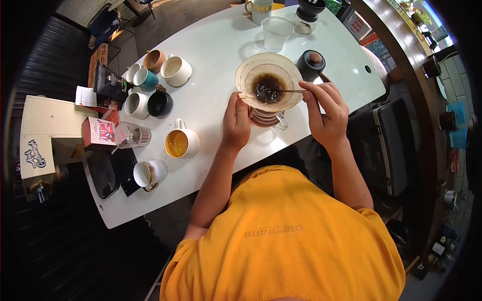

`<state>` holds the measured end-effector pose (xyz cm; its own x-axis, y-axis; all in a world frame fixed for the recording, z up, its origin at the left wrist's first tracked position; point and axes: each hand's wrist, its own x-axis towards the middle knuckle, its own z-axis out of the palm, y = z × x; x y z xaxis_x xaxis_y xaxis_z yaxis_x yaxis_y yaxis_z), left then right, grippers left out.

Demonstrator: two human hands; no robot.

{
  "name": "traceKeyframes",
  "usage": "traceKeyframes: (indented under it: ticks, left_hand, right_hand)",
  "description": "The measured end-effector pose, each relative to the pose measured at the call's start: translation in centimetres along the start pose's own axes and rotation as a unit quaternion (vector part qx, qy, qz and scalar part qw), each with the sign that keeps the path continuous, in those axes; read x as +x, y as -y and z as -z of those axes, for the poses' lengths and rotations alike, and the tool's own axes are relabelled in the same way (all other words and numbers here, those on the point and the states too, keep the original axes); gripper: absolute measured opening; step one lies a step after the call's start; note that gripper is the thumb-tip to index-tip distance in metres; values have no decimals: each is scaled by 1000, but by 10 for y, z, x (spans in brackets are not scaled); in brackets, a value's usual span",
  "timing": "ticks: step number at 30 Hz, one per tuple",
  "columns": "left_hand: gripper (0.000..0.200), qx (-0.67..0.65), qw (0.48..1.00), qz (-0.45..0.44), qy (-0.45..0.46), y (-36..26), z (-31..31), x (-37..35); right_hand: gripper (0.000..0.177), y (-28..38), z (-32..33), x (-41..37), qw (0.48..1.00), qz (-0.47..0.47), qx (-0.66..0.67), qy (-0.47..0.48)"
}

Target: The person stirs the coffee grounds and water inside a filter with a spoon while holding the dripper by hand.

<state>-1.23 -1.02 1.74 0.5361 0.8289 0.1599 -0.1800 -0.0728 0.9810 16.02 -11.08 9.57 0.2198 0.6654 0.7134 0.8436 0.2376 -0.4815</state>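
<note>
A coffee dripper lined with a paper filter [246, 67] sits on a glass server [263, 119] near the table's front edge. Dark wet coffee grounds [267, 86] lie in the bottom of the filter. My left hand [236, 123] is closed on the left side of the dripper's rim, thumb up near the edge. Between the fingertips of my right hand [326, 113] is a thin stirring stick [292, 91], which reaches over the right rim into the coffee. The stick's far end is hidden in the dark liquid.
Several mugs stand on the left, a white mug with yellow inside [182, 142] nearest. Behind the dripper are a clear plastic cup [277, 32] and a dark lidded jar [311, 64]. A phone [102, 173] lies on the white table [216, 55], by its left edge.
</note>
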Motion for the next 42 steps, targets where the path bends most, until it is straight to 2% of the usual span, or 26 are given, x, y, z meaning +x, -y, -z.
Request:
traceKeyframes:
  ticks: [9, 16, 21, 28, 33, 36, 42]
  left_hand:
    - [28, -19, 1000, 5, 3, -1, 0, 0]
    - [28, -15, 1000, 12, 0, -3, -1, -1]
    - [27, -8, 1000, 12, -2, -4, -1, -1]
    - [25, -25, 1000, 1, 6, -2, 0, 0]
    - [25, -23, 1000, 2, 0, -1, -1, 0]
    - [31, -2, 1000, -4, 12, 4, 3, 0]
    - [28, -15, 1000, 4, -2, -1, 0, 1]
  right_hand:
    - [17, -1, 2, 5, 998, 16, 27, -56]
    - [17, 0, -2, 1, 999, 8, 24, -44]
    - [16, 2, -6, -4, 997, -34, 65, -20]
    - [15, 9, 1, 0, 997, -17, 69, -34]
    - [15, 14, 4, 0, 994, -40, 100, -16]
    - [15, 12, 0, -1, 995, -34, 90, -6]
    - [15, 14, 4, 5, 998, -27, 56, -25]
